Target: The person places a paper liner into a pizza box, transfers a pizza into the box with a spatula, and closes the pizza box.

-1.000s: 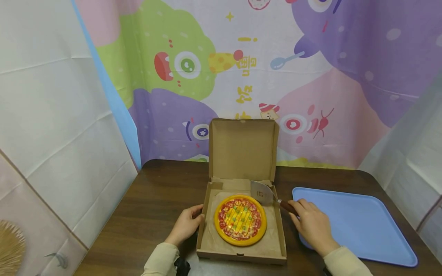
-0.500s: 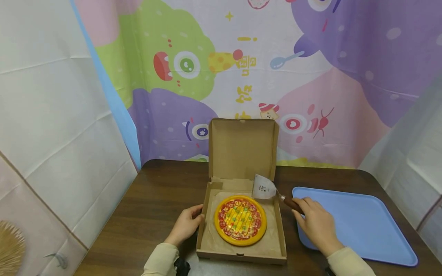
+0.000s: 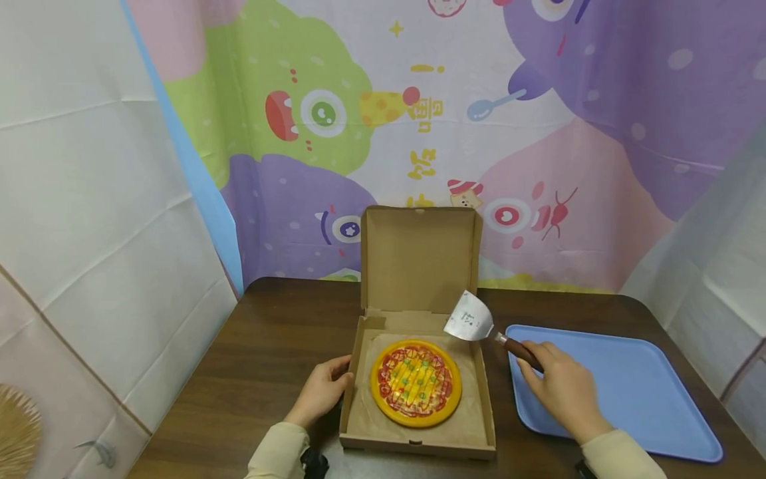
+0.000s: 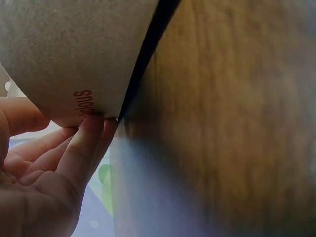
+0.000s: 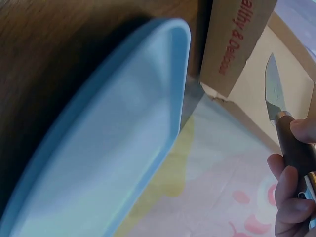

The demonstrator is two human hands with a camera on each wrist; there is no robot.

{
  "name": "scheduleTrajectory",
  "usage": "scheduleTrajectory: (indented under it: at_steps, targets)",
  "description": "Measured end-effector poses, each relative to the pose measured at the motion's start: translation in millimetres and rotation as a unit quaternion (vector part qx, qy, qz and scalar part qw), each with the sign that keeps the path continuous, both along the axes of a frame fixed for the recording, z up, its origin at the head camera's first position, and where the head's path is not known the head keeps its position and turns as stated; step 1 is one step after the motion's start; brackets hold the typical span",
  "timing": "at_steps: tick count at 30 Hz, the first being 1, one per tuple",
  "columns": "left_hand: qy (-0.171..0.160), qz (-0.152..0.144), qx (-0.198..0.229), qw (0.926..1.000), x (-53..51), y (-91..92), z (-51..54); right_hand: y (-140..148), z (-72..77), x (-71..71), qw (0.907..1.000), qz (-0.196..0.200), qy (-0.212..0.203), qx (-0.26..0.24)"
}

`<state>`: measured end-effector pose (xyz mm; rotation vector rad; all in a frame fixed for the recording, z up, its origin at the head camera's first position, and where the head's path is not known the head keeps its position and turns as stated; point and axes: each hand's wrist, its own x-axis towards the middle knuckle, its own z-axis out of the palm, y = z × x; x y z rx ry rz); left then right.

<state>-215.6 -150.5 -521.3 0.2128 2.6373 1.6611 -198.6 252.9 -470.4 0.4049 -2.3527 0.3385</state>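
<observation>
A round toy pizza lies in the open cardboard box. My left hand rests against the box's left side in the head view; in the left wrist view its fairly straight fingers touch the printed wall. With my right hand I grip the brown handle of a pizza server, its metal blade raised over the box's back right corner, apart from the pizza. The right wrist view shows the blade edge-on and fingers curled round the handle.
A blue tray stands right of the box, partly beneath my right hand and forearm. The box lid stands upright at the back, before a patterned curtain. Brown tabletop shows on the left.
My right hand has moved to the right, lifting the server up and away from beside the pizza, and the blade has turned. My left hand and the box have stayed in place.
</observation>
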Motion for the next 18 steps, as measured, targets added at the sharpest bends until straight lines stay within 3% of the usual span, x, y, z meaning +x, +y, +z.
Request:
scheduleTrajectory:
  at_steps: [10, 18]
  targets:
    - [0.003, -0.002, 0.000, 1.0000, 0.5, -0.5, 1.0, 20, 8.6, 4.1, 0.9998, -0.019, -0.008, 0.003]
    - [0.004, -0.001, -0.004, 1.0000, 0.1, -0.9, 0.0, 41, 15.8, 6.6, 0.9976, -0.039, -0.053, 0.019]
